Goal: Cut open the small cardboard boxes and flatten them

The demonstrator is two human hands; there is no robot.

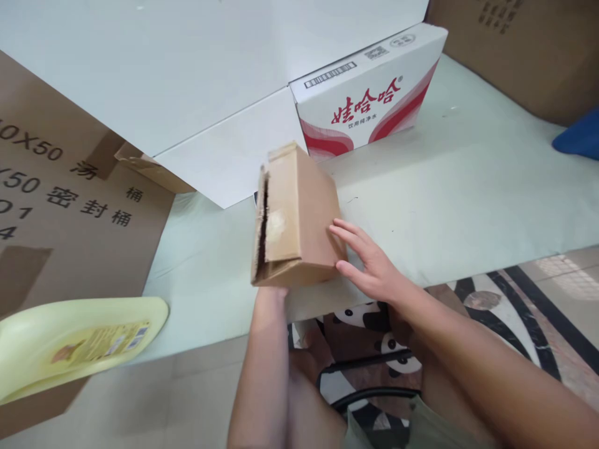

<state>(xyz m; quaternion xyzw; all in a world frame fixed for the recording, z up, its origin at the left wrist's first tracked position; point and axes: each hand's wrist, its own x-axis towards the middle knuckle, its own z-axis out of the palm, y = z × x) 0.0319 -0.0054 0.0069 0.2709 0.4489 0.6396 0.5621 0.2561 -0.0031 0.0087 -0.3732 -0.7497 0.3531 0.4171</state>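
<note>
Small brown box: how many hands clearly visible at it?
1: the right hand, at the right side of the small brown box. The left hand looks hidden by it; the left forearm shows below.

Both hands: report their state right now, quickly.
Left hand: mostly hidden by the small cardboard box; its grip cannot be told.
Right hand: open, spread at the box's side, not closed around it.

Left hand was mostly hidden by the small cardboard box, and no way could I see into its dark gap. The pale green container got cut off at left, label print too tiny to read. Some blue thing was chopped off at right, no clue what.
</note>
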